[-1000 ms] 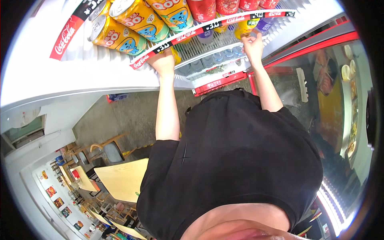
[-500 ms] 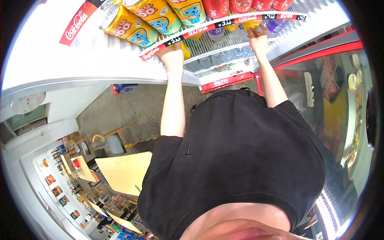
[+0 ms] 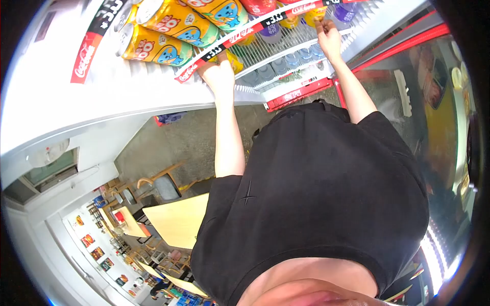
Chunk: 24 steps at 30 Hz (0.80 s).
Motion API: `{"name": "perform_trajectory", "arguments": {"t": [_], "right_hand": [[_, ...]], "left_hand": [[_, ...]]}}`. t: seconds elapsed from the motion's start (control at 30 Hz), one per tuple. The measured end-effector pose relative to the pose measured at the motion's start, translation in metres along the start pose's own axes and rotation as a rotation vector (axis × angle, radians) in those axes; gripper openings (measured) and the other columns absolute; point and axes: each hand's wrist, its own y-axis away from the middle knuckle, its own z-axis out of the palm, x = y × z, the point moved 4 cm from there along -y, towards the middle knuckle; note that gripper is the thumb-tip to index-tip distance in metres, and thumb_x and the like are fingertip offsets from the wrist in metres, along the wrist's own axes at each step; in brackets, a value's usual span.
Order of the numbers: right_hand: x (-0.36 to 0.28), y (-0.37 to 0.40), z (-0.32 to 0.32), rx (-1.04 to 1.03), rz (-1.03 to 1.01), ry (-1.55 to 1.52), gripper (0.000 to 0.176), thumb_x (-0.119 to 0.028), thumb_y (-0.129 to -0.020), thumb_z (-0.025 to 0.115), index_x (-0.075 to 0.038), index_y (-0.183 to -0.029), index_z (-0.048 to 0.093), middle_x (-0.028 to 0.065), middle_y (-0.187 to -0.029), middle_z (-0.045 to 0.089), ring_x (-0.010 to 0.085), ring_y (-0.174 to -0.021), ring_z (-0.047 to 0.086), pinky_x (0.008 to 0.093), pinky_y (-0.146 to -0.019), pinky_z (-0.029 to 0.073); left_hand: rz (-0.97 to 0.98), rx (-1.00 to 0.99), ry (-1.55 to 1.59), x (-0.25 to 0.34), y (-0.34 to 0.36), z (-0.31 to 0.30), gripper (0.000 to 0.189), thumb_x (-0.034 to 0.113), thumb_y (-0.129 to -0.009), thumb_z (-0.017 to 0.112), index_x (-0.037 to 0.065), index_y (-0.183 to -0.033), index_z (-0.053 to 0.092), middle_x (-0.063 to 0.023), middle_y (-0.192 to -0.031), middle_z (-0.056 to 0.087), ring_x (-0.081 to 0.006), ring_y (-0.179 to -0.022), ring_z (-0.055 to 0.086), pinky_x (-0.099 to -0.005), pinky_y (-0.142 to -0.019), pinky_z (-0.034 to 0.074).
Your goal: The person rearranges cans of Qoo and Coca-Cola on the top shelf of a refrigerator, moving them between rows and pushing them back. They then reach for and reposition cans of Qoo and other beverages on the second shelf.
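My left hand (image 3: 217, 79) reaches under the front edge of a cooler shelf. Its thumb lies beside a yellow bottle (image 3: 235, 62) on the level below, and the other fingers are hidden behind the price strip (image 3: 240, 34). Farther right, my right hand (image 3: 329, 40) has its fingers bent together against the near end of a yellow-labelled bottle (image 3: 314, 17). A purple-labelled bottle (image 3: 345, 13) stands right of that hand, and another purple-labelled bottle (image 3: 271, 31) sits between my two hands.
Yellow drink cans (image 3: 158, 47) and red packages (image 3: 259, 7) fill the upper shelf. Clear bottles (image 3: 279, 66) stand lower down. The glass door (image 3: 403, 56) hangs open at right. Behind me are a wooden table (image 3: 178, 219) and a chair (image 3: 166, 186).
The view has tilted, and the shelf sits higher in it. My right hand's fingers have drawn closer together at the yellow-labelled bottle. My left hand stays under the shelf edge.
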Motion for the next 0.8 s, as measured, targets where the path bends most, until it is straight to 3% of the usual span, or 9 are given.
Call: {"name": "perform_trajectory", "arguments": {"t": [0.07, 0.1, 0.2, 0.37, 0.47, 0.57, 0.67, 0.8], "right_hand": [[0.001, 0.001, -0.001, -0.033, 0.033, -0.022, 0.032, -0.033, -0.095, 0.070, -0.002, -0.100, 0.072, 0.0099, -0.074, 0.072, 0.0177, -0.066, 0.068, 0.0337, -0.066, 0.054], [0.000, 0.001, -0.002, -0.061, 0.063, -0.042, 0.031, -0.032, -0.095, 0.070, -0.002, -0.100, 0.072, 0.0095, -0.073, 0.071, 0.0166, -0.065, 0.067, 0.0331, -0.065, 0.053], [-0.001, 0.004, -0.002, -0.066, 0.069, -0.103, 0.028, -0.028, -0.094, 0.070, -0.001, -0.098, 0.072, 0.0071, -0.070, 0.070, 0.0118, -0.062, 0.064, 0.0307, -0.062, 0.051], [-0.006, 0.004, -0.003, -0.095, 0.067, -0.140, 0.022, -0.022, -0.093, 0.071, -0.001, -0.100, 0.072, 0.0042, -0.070, 0.069, 0.0083, -0.059, 0.060, 0.0277, -0.058, 0.049], [-0.012, 0.010, -0.008, -0.142, 0.073, -0.140, 0.021, -0.020, -0.093, 0.071, -0.001, -0.101, 0.071, 0.0027, -0.070, 0.068, 0.0070, -0.058, 0.059, 0.0263, -0.056, 0.048], [-0.010, 0.007, -0.009, -0.172, 0.060, -0.170, 0.020, -0.019, -0.095, 0.070, 0.000, -0.102, 0.069, 0.0015, -0.070, 0.067, 0.0065, -0.057, 0.059, 0.0255, -0.055, 0.047], [-0.005, 0.008, -0.009, -0.178, 0.064, -0.237, 0.021, -0.020, -0.096, 0.069, 0.000, -0.103, 0.068, 0.0014, -0.069, 0.066, 0.0063, -0.057, 0.058, 0.0254, -0.055, 0.046], [-0.008, 0.011, -0.011, -0.181, 0.102, -0.238, 0.022, -0.021, -0.097, 0.067, 0.000, -0.102, 0.067, 0.0018, -0.068, 0.065, 0.0063, -0.058, 0.059, 0.0254, -0.055, 0.046]], "left_hand": [[0.020, 0.064, -0.063, 0.007, 0.008, -0.004, 0.058, 0.023, -0.091, 0.075, -0.012, -0.131, 0.051, -0.0348, -0.125, 0.061, -0.0465, -0.121, 0.057, -0.0505, -0.103, 0.043], [0.095, 0.078, -0.081, 0.012, 0.012, -0.004, 0.076, 0.022, -0.087, 0.078, -0.015, -0.141, 0.038, -0.0376, -0.127, 0.058, -0.0473, -0.120, 0.058, -0.0490, -0.102, 0.045], [0.084, 0.090, -0.161, 0.016, 0.025, -0.004, 0.088, 0.019, -0.084, 0.079, -0.015, -0.147, 0.028, -0.0377, -0.129, 0.057, -0.0486, -0.118, 0.059, -0.0491, -0.104, 0.045], [0.126, 0.090, -0.263, 0.002, 0.042, 0.010, 0.099, 0.013, -0.084, 0.075, -0.017, -0.153, 0.011, -0.0439, -0.151, 0.028, -0.0512, -0.139, 0.037, -0.0534, -0.118, 0.029], [-0.033, 0.013, -0.168, -0.006, 0.055, 0.017, 0.096, 0.013, -0.084, 0.075, -0.016, -0.152, 0.014, -0.0409, -0.146, 0.034, -0.0499, -0.137, 0.039, -0.0533, -0.120, 0.027], [-0.043, -0.031, -0.141, -0.005, 0.076, 0.023, 0.095, 0.015, -0.084, 0.074, -0.015, -0.151, 0.013, -0.0414, -0.151, 0.028, -0.0547, -0.141, 0.031, -0.0547, -0.122, 0.022], [-0.001, 0.006, -0.118, -0.014, 0.091, 0.028, 0.080, 0.013, -0.082, 0.074, -0.013, -0.142, 0.028, -0.0359, -0.139, 0.039, -0.0515, -0.130, 0.040, -0.0554, -0.116, 0.029], [0.096, -0.131, -0.214, 0.003, 0.096, 0.034, 0.058, 0.014, -0.081, 0.074, -0.008, -0.127, 0.045, -0.0279, -0.122, 0.047, -0.0439, -0.117, 0.046, -0.0528, -0.105, 0.036]]}}
